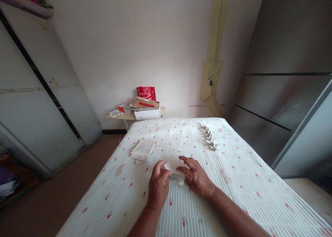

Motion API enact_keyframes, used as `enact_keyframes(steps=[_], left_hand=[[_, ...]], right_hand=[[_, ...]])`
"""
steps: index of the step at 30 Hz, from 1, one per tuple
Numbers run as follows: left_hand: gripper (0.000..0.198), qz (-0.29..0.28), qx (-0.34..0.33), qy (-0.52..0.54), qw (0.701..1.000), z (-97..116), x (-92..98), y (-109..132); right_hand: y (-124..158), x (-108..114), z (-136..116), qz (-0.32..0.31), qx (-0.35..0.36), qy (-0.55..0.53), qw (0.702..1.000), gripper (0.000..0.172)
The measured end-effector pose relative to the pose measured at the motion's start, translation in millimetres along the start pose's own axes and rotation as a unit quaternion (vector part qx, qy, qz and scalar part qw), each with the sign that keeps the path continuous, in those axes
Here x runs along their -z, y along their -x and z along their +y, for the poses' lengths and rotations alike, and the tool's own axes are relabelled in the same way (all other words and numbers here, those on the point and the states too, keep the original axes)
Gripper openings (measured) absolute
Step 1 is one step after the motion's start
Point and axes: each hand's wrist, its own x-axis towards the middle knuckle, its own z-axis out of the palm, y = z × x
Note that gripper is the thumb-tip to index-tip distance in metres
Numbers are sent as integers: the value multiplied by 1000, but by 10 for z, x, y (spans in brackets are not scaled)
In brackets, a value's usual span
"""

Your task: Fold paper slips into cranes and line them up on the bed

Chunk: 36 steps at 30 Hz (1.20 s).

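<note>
A small sheet of printed paper [174, 166], partly folded, lies on the bed between my two hands. My left hand [159, 183] pinches its left edge between thumb and fingers. Over the right side of the paper my right hand [195, 174] is spread, its fingers apart and the fingertips at or just above the sheet; whether they touch cannot be made out. Ahead and to the left rests a stack of printed paper sheets [143, 149]. A row of several folded paper figures [209, 137] stands ahead and to the right.
A quilted bed cover [181, 216] with red spots spreads under everything. Beyond its far edge, a small table [129, 116] bears a white box [147, 114], a red bag [146, 92] and a pile of white pieces [116, 113]. A silver refrigerator-like cabinet [287, 95] stands at the right.
</note>
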Motion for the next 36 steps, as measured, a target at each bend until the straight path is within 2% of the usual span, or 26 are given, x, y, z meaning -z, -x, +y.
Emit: enact_keyframes(steps=[7,13,16,20,23,28,36], left_hand=[[35,-7,14,33,999,-23,10,-23],[36,-67,31,-22,997,-110,73,-4],[36,-98,18,-57,993,-110,185,6],[42,-136,-28,-67,988,14,351,53],[44,-163,-32,-68,984,138,436,109],[34,-192,-7,-28,981,138,442,152],[40,-206,0,-18,978,43,444,141]], right_hand=[[-1,35,56,-58,-15,-21,998,58],[-8,95,-13,-69,40,-46,996,26],[-14,104,-79,-82,56,-48,994,19],[-10,65,-119,-113,52,-32,992,13],[5,36,-122,-112,55,-31,992,10],[19,32,-119,-99,62,-89,989,15],[37,14,29,-76,31,-184,980,30]])
